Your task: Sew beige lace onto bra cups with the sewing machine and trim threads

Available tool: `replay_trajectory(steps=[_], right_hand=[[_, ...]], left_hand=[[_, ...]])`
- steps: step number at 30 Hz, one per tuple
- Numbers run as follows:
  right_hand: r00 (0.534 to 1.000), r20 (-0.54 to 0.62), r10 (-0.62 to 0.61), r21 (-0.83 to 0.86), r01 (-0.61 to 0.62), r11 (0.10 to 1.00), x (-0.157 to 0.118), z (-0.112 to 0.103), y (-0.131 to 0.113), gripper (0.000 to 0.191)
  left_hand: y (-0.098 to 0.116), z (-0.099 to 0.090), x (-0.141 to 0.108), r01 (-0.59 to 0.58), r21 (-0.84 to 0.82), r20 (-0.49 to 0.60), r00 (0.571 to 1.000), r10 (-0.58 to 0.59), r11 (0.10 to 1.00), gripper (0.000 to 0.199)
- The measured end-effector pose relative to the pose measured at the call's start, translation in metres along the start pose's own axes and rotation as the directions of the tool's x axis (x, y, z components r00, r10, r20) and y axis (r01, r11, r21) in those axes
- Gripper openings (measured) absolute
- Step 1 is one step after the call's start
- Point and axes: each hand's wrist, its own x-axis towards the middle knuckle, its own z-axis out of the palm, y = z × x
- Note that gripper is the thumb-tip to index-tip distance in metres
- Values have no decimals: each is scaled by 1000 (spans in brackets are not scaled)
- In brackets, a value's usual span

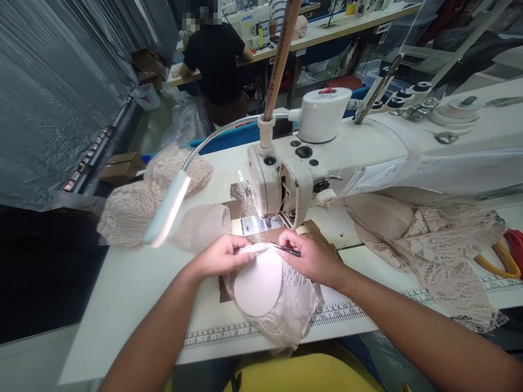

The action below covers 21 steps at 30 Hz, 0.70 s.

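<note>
Under the lamp light, in front of the sewing machine's needle area, lies a pale lace garment piece (pixel 300 296) with a smooth white rounded panel (pixel 258 286) on it. My left hand (pixel 226 255) pinches the upper edge of this piece between thumb and fingers. My right hand (pixel 307 253) is closed around a small dark pointed metal tool (pixel 288 250); whether it is snips or tweezers I cannot tell. Its tip touches or nearly touches the edge beside my left fingertips. Just beyond both hands stands the white sewing machine (pixel 267 182), its presser foot partly hidden.
A bendy lamp (pixel 168 209) arches over the table's left side, near stacked lace pieces (pixel 126 212). More beige lace fabric (pixel 408 228) lies right, beside yellow-handled scissors (pixel 500 261). A ruler tape (pixel 229 335) runs along the front edge. Another person (pixel 214 60) sits at a table behind.
</note>
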Motion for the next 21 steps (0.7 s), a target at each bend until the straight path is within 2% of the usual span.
replay_trajectory(steps=[3,5,8,10,15,18,21], right_hand=[[998,-25,-57,-112,54,992,0,-1,5,7],[994,-26,-104,-233,95,968,1,1,10,16],[991,-8,-133,-434,116,894,2,4,17,26],[991,-3,-137,-512,116,851,2,6,20,29],[995,-22,-101,-517,75,853,2,5,20,42],[996,-40,-83,-537,49,842,3,4,16,42],[996,-53,-78,-572,34,820,5,4,13,39]], left_hand=[[6,-23,4,-13,242,-80,996,33,970,30],[10,-33,15,-39,436,-95,991,89,899,25],[16,-37,35,-33,660,-131,979,158,751,16],[18,-36,41,-26,717,-164,965,204,696,11],[27,-13,22,-66,800,-214,897,387,597,23],[27,11,11,-138,790,-146,904,402,598,27],[20,28,11,-168,838,-74,907,414,519,37]])
